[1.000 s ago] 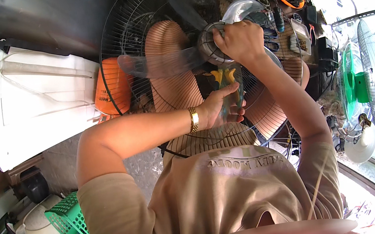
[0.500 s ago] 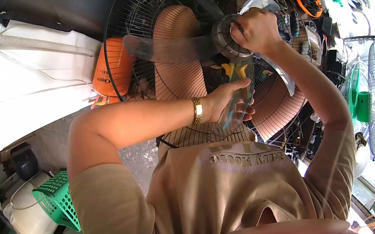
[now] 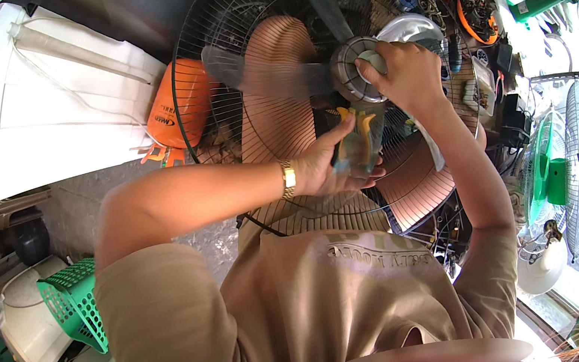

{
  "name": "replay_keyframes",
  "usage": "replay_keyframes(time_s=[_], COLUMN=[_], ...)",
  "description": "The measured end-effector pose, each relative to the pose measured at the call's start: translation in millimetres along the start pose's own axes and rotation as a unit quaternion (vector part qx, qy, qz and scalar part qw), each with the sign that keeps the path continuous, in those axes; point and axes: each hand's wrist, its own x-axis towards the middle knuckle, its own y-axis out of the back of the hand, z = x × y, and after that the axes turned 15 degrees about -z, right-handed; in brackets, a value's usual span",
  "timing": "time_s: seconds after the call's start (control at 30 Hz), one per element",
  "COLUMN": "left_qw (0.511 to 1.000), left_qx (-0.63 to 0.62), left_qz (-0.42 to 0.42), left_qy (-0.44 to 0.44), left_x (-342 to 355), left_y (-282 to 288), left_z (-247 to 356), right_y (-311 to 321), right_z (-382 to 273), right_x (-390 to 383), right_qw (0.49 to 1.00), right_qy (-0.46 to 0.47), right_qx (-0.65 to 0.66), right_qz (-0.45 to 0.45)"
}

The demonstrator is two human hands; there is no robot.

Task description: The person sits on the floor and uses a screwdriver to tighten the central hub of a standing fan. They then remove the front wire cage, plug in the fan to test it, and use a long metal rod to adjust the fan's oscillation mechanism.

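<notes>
A fan's black wire guard (image 3: 187,38) surrounds translucent grey blades (image 3: 266,78) and a central hub (image 3: 349,77), resting over what look like my bare legs (image 3: 268,48). My right hand (image 3: 406,79) is closed round a pale round piece (image 3: 367,66) at the hub's centre. Below the hub, my left hand (image 3: 336,162) is wrapped under the lower blade, thumb pointing up. Yellow-handled tools (image 3: 367,123) show at this blade; I cannot tell whether they are held or lie behind it.
A white casing (image 3: 50,105) and an orange object (image 3: 178,100) are at the left, above a green basket (image 3: 73,298). On the right are a cluttered bench (image 3: 474,76), an orange ring (image 3: 479,29), another fan (image 3: 560,168) and a white round part (image 3: 541,266).
My right thumb has shifted, showing more of the pale piece at the hub. The whole view has swayed sideways a little; my left hand still stays at the lower blade.
</notes>
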Motion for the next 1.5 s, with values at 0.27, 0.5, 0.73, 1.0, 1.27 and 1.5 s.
replay_keyframes(time_s=[0.27,0.5,0.73,1.0,1.27,1.5], left_qw=[0.998,0.996,0.995,0.995,0.994,0.995], left_qx=[0.008,0.024,0.045,0.035,0.038,0.002], left_qz=[0.028,0.073,0.086,0.061,0.065,0.053], left_qy=[0.056,0.036,0.034,0.073,0.076,0.081], left_x=[-1,18,19,15,10,-1], left_y=[-10,-16,-16,-16,-16,-17], left_z=[14,-1,-3,10,13,21], right_y=[-5,-9,-23,-24,4,8], right_z=[-4,-30,-2,16,11,49], right_x=[2,14,20,29,17,-29], right_qw=[0.997,0.982,0.992,0.986,0.997,0.987], right_qy=[-0.056,-0.139,-0.003,0.115,-0.007,-0.005], right_qx=[-0.060,-0.129,-0.065,-0.073,0.020,0.158], right_qz=[-0.012,-0.013,0.110,0.097,-0.069,-0.007])
